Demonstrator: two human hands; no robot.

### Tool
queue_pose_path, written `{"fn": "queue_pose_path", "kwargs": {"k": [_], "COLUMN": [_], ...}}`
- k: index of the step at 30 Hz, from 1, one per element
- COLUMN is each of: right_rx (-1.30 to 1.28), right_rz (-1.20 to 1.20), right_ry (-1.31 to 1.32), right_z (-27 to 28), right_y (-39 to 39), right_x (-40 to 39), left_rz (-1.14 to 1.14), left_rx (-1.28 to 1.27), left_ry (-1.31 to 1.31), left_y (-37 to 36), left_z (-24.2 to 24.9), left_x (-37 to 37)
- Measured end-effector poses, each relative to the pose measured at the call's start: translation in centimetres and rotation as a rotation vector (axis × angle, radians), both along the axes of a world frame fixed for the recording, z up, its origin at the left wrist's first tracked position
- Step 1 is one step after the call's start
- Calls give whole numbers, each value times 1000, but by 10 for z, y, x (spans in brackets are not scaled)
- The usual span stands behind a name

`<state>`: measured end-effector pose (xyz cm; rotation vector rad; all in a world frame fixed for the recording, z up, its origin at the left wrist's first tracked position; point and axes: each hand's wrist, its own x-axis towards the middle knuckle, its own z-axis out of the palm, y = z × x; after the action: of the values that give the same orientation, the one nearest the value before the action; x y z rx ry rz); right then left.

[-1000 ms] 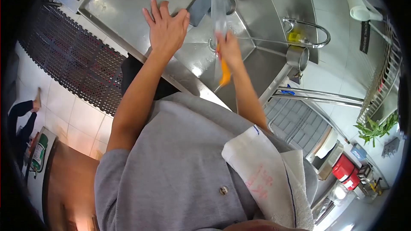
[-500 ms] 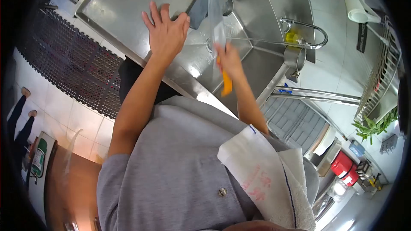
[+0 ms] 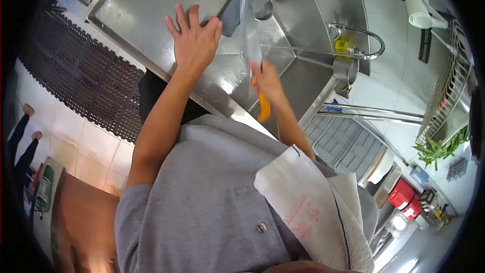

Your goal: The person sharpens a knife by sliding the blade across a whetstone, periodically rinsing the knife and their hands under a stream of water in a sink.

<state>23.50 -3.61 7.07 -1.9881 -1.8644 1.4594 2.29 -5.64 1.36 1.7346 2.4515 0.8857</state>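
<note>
My right hand (image 3: 269, 82) is closed round the yellow-orange handle of a knife (image 3: 246, 17). The blade is smeared by motion and points away from me, overlapping the edge of a long grey sharpening stone (image 3: 234, 16). Spread out, my left hand (image 3: 194, 43) presses on the steel counter (image 3: 134, 25), its fingers close to the near end of the stone. Beneath the knife lies a steel sink basin (image 3: 303, 78), and a thin stream of water runs into it from the curved tap (image 3: 376, 45).
A small steel pot (image 3: 346, 70) and something yellow (image 3: 344, 45) sit by the tap. On the right are a wire rack (image 3: 444, 91), a white jug (image 3: 420, 12) and a green plant (image 3: 438, 149). A black perforated mat (image 3: 86, 71) covers floor at left, where a person's legs (image 3: 24, 144) show.
My right hand has drawn the knife slightly back toward me and to the left. My left hand stays spread on the counter, and the stone looks unmoved.
</note>
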Motion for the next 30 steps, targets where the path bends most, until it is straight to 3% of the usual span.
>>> {"fn": "queue_pose_path", "kwargs": {"k": [3,7,9,13,16,17,19,21,24,28,30], "right_rx": [-181,151,110,52,-173,-180,52,188,203,60,-216], "right_rz": [-40,-14,-183,-18,-35,-39,49,-76,-148,44,-85], "right_ry": [-100,44,89,41,-41,-37,-56,28,89,8,-7], "right_z": [27,-8,-19,-26,23,15,-13,-9,-25,-26,14], "right_y": [-19,82,124,60,-29,-14,49,100,125,10,-30], "right_x": [7,-47,-75,-25,2,-2,-14,-63,-72,8,0], "left_rz": [-26,-18,-16,-11,4,-7,-44,-25,-33,-9,-23], "left_rx": [-90,-18,-1,8,-80,-79,-74,16,-2,-27,-78], "left_ry": [3,4,40,42,29,21,5,-5,33,-41,-20], "left_y": [-1,3,0,2,0,0,-2,0,0,-3,-1], "left_z": [3,0,0,1,1,3,4,-1,0,1,5], "left_x": [-2,0,-1,-4,-8,-7,0,-1,-1,1,-2]}}
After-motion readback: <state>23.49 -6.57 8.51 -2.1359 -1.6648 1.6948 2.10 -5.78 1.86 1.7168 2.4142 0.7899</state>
